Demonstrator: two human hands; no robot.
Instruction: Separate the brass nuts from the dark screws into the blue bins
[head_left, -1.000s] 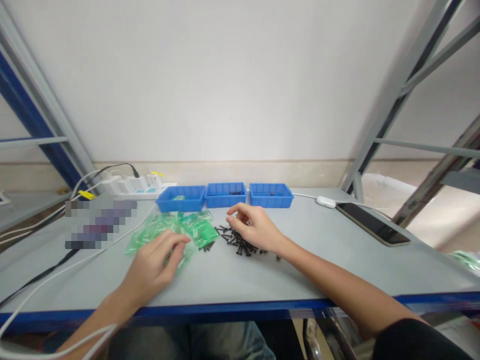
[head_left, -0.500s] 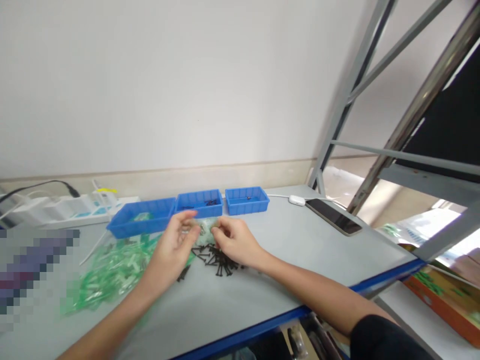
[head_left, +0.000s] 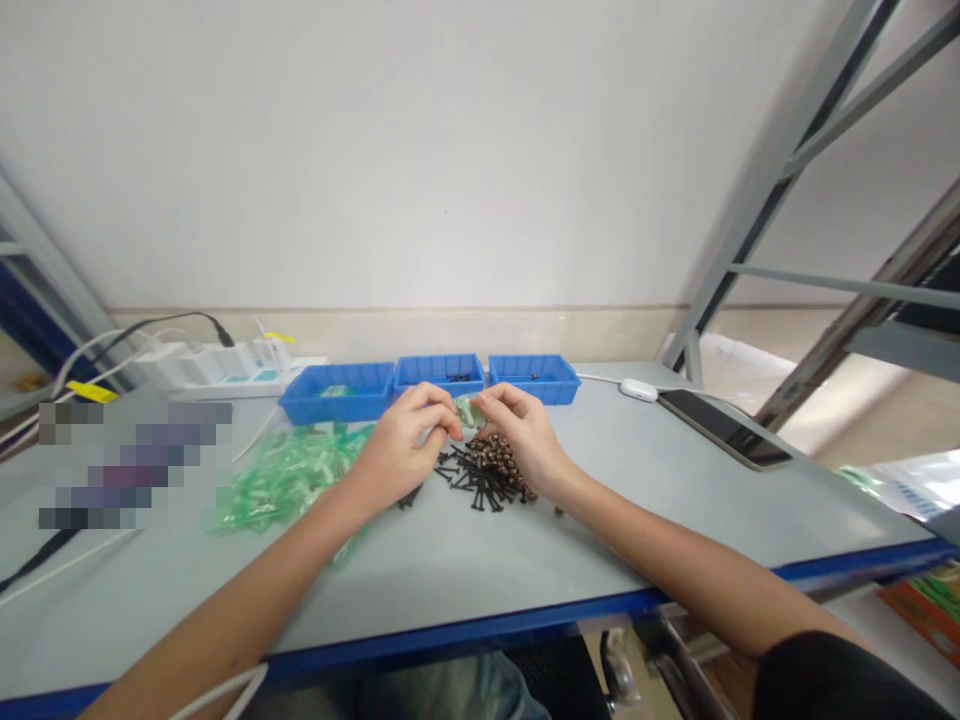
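Between my two hands is a small see-through plastic bag (head_left: pixel 469 412) with a greenish tint; what is inside it is too small to make out. My left hand (head_left: pixel 409 435) has its fingers curled together at the bag's left side. From the right, my right hand (head_left: pixel 525 435) pinches the bag between thumb and fingers. Just below lie a pile of black screws (head_left: pixel 480 485) and a heap of small brass-coloured parts (head_left: pixel 496 455), partly covered by my right hand. Left of my left hand, a spread of green plastic bags (head_left: pixel 292 475) rests on the table, partly under my forearm.
Along the wall stand a left blue bin (head_left: pixel 337 408), a middle blue bin (head_left: pixel 439 370) with dark screws, and a right blue bin (head_left: pixel 536 388). A phone (head_left: pixel 724 430) lies at the right, near a white cable plug (head_left: pixel 638 390). A power strip (head_left: pixel 247 385) sits back left.
The view has shifted, so the table appears farther right. My right hand has lifted off the pile, uncovering the brass-coloured parts. The small bag remains between both hands.
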